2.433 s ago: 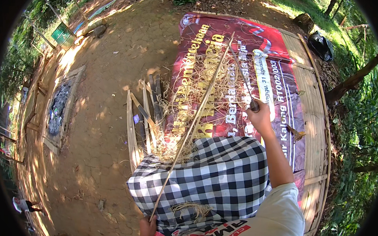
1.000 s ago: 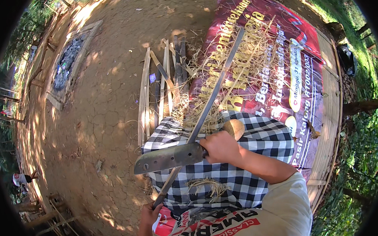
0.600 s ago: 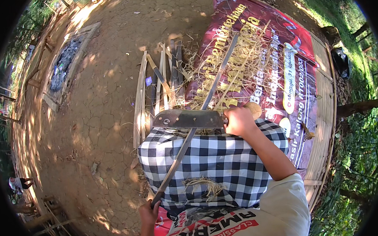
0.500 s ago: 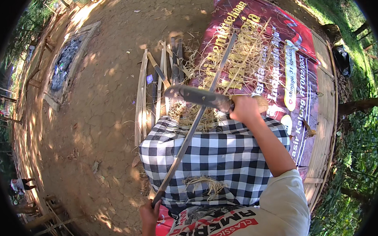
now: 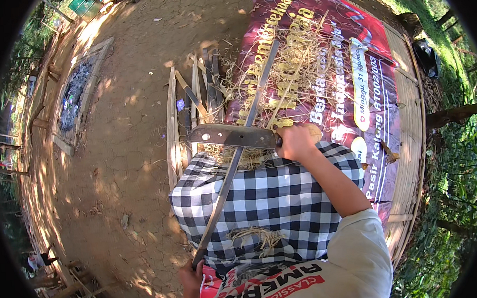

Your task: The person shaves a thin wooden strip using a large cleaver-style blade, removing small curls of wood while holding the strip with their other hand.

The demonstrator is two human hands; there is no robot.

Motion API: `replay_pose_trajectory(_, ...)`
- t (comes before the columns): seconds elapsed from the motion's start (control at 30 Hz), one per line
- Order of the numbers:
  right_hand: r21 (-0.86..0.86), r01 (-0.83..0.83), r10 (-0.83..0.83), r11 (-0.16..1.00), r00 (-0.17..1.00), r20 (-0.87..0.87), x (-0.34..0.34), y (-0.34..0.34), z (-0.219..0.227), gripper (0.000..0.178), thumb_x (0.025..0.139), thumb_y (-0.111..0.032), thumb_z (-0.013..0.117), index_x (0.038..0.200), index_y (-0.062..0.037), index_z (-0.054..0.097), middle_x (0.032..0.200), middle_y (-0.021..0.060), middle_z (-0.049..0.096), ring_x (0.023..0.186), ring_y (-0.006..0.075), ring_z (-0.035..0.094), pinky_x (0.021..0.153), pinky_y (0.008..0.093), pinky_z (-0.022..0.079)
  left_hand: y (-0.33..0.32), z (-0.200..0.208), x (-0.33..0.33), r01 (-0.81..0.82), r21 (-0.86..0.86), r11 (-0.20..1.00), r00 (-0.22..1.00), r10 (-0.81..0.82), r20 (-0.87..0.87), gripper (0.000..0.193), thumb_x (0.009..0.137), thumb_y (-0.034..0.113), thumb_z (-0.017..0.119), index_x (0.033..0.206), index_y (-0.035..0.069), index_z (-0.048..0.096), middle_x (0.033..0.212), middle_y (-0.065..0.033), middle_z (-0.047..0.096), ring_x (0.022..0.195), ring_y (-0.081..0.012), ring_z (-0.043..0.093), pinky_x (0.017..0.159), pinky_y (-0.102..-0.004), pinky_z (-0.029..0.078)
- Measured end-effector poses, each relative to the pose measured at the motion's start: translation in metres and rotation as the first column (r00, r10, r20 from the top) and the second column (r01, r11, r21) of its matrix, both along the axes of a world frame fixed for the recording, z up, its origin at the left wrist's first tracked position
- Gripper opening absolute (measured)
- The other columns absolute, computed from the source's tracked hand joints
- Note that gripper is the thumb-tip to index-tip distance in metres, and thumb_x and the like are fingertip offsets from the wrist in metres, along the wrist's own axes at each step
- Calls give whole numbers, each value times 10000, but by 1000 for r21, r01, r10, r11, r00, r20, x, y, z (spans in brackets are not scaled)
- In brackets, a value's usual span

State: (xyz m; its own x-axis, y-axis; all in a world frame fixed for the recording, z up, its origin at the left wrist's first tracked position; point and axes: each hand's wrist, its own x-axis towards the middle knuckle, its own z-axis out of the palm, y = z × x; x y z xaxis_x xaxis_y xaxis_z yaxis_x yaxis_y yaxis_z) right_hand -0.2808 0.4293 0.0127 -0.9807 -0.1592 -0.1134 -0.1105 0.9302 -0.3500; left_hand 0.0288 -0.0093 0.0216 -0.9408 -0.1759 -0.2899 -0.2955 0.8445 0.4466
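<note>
My right hand (image 5: pixel 297 142) is closed around the wooden handle of a broad-bladed machete (image 5: pixel 214 135). Its dark blade points left and lies across a long, thin bamboo strip (image 5: pixel 219 203). Near my waist, my left hand (image 5: pixel 191 276) grips the strip's lower end. From there the strip slants up and away over my lap, its far end above a heap of curly shavings (image 5: pixel 301 61). A black-and-white checked cloth (image 5: pixel 272 193) covers my lap, with a small tuft of shavings (image 5: pixel 258 237) on it.
Ahead and right, a dark red printed banner (image 5: pixel 374 143) covers a bamboo platform (image 5: pixel 409 157). Several bamboo strips (image 5: pixel 172 125) lean left of the shavings. Farther left, a framed ash pit (image 5: pixel 76 92) lies in the dirt ground. A person (image 5: pixel 38 260) is at the far left edge.
The blade has slid slightly toward me along the strip and lies more level. The strip stands a little steeper in view. Both hands keep their grips, and the whole view has shifted slightly.
</note>
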Motion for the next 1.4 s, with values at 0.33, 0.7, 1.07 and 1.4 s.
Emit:
replay_pose_trajectory(0.33,-21,50,-50,999,998,34,-2,-17,23,204,689,-224,627,816,-69,664,743,180,666,747,349,668,693,433,538,11,7,-7,-53,93,994,998,51,23,323,816,235,731,681,-7,564,533,-208,522,479,-395,543,446,-406,401)
replay_pose_trajectory(0.7,-22,254,-255,967,966,-45,-31,27,-1,232,702,-252,655,805,-44,671,765,172,678,760,342,674,704,431,547,4,8,-14,53,23,998,998,-52,-34,357,820,271,722,670,-2,547,524,-217,503,485,-411,542,439,-424,396)
replay_pose_trajectory(1.07,-40,535,-535,844,845,26,-44,67,-4,256,732,-247,655,869,-33,691,822,207,681,841,356,668,783,444,530,9,26,-11,20,-40,999,1000,-19,16,352,823,265,719,684,-19,563,538,-226,508,520,-441,529,442,-421,393)
replay_pose_trajectory(1.4,-595,638,-712,489,686,150,-20,90,-18,239,701,-192,651,691,43,610,571,138,585,530,224,561,551,374,447,28,14,-15,-144,236,961,989,135,55,198,860,169,681,860,-29,669,553,-50,547,535,-89,482,489,-313,397)
